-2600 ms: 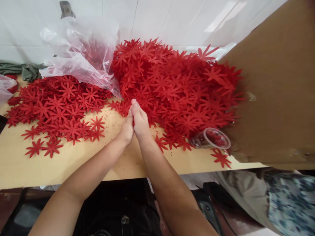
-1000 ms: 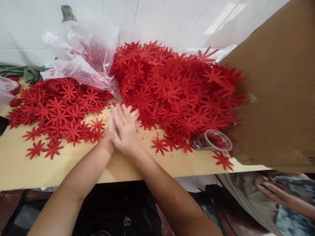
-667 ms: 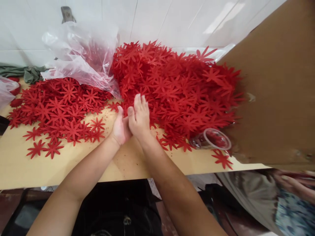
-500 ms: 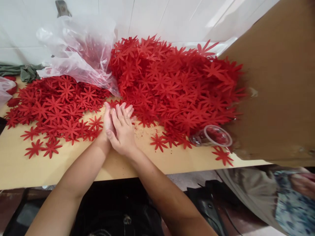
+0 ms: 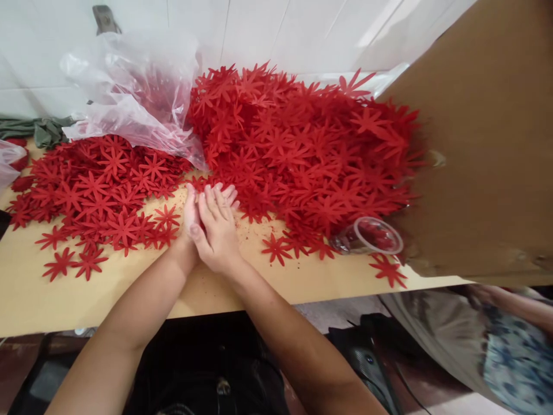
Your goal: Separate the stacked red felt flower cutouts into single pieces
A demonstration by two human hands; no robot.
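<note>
Head view: right hand (image 5: 218, 239), shifted left, now lies across left hand (image 5: 190, 212).

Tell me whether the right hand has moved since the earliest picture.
Yes: to the left and slightly nearer the person, judged against the plastic cup, which has kept its place by the cardboard; the right hand.

Red flowers (image 5: 302, 150), perhaps foam, strew the table (image 5: 56, 305).
</note>
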